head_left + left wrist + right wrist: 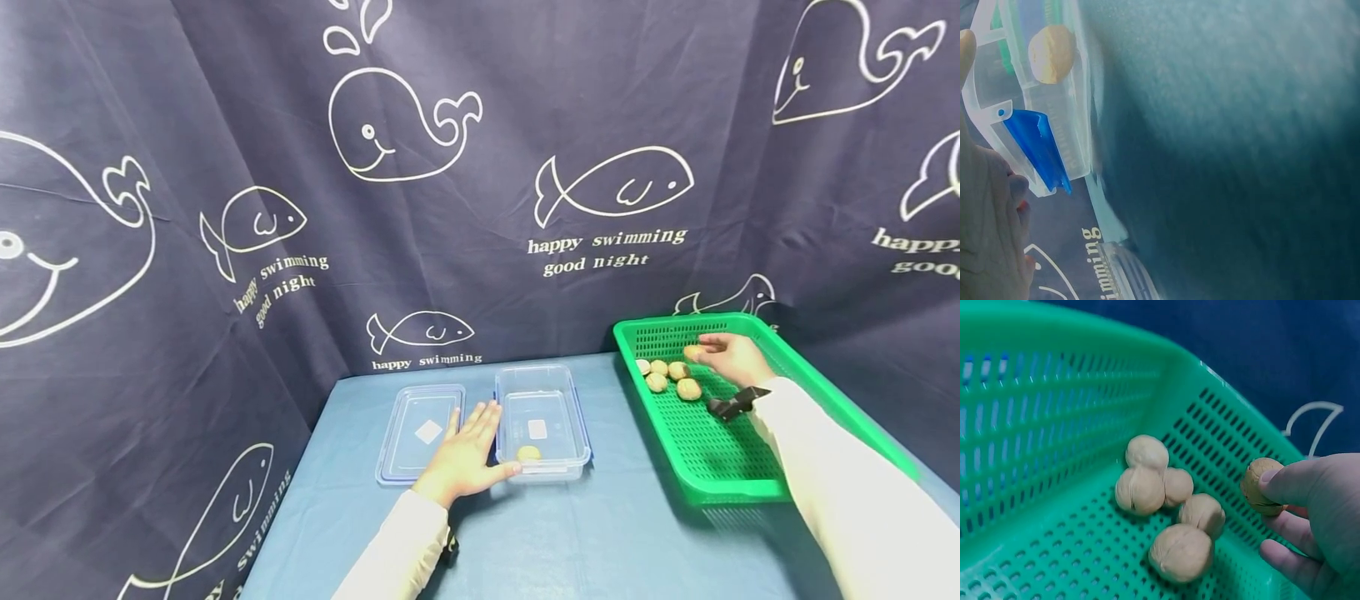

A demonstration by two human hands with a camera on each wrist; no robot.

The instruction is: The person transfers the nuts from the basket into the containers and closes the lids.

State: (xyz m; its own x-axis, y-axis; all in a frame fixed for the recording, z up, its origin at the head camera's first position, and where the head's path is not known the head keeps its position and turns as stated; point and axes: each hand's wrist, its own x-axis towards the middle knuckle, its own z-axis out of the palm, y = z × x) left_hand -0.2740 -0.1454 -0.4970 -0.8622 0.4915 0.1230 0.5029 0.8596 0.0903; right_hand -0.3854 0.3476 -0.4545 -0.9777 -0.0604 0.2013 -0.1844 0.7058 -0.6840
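Observation:
My right hand (737, 360) pinches a walnut (1261, 486) between thumb and fingers, inside the green basket (678, 467) near its back wall. Several more walnuts (1182, 552) lie clustered on the basket floor, left of the hand. My left hand (467, 457) has its fingers straight and rests along the left side of a clear plastic box (543, 417), thumb at its near corner. One walnut (1052, 54) sits in the box, close to the near wall. In the left wrist view a blue latch flap (1038, 147) hangs from the box's side.
A clear lid (408, 425) with a blue edge lies flat on the blue cloth-covered table (600, 542), left of the box and partly behind my left fingers. A dark curtain (510, 275) with whale and fish drawings hangs behind and at the left.

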